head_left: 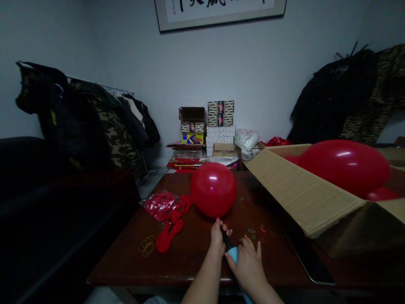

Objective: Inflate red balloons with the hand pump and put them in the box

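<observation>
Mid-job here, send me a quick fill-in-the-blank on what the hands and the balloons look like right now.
1. The right hand grips the ____ body of the hand pump.
2. The left hand pinches the neck of the inflated red balloon at the pump's ____ nozzle.
3. A larger red balloon lies in the open box made of ____.

Missing words: light blue; black; cardboard.
</observation>
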A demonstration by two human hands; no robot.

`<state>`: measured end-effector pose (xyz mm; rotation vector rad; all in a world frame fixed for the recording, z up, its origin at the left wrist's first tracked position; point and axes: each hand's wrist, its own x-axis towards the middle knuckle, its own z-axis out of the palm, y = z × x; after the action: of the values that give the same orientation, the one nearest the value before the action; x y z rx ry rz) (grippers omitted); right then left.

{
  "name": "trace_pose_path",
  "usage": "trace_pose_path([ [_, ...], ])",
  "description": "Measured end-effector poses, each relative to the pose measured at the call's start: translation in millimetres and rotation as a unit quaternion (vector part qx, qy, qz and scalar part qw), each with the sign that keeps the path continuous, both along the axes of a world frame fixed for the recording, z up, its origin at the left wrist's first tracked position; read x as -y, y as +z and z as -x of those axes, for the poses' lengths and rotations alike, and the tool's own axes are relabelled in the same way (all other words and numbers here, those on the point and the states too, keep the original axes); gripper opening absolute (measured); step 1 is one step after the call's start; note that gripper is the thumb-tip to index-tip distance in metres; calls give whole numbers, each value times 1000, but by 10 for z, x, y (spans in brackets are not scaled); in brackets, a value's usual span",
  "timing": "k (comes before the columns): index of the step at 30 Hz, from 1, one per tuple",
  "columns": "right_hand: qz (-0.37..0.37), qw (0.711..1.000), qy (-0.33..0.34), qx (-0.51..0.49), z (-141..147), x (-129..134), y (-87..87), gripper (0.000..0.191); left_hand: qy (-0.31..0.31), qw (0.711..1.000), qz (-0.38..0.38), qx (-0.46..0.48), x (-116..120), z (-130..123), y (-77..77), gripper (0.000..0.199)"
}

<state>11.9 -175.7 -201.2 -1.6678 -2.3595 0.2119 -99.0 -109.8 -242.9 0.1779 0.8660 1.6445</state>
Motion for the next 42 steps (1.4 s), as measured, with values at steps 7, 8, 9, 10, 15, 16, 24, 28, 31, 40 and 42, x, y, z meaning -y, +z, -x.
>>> trace_pose_path([
  [7,-7,1000,10,-4,-237,236,-86,44,17,998,-30,-62,-14,-58,-78,39],
  [8,0,1000,11,-5,-286,262,-96,44,13,997,-33,-65,-17,-78,-73,40],
  [9,8,1000,9,-5,-335,285,-107,44,8,997,-36,-67,-21,-101,-65,41],
  [10,14,1000,7,-6,-383,303,-118,44,5,997,-40,-67,-25,-125,-54,41],
  [15,43,999,7,-23,-581,367,-159,47,8,997,-40,-58,-37,-223,18,43],
  [16,50,998,7,-27,-603,376,-158,48,5,998,-41,-52,-33,-233,31,43],
  [24,20,999,-30,-33,-394,254,31,45,4,999,-19,33,83,-265,71,32],
  [28,9,999,-27,-25,-176,113,126,46,3,998,32,52,77,-180,79,27],
  [31,-9,999,-17,-26,-63,61,131,46,7,999,36,17,45,-75,106,28],
  [40,-2,1000,3,-15,-114,164,132,45,39,999,8,-36,-45,66,211,33],
  [42,3,1000,14,-12,-234,247,95,45,45,998,2,-39,-61,99,220,33],
])
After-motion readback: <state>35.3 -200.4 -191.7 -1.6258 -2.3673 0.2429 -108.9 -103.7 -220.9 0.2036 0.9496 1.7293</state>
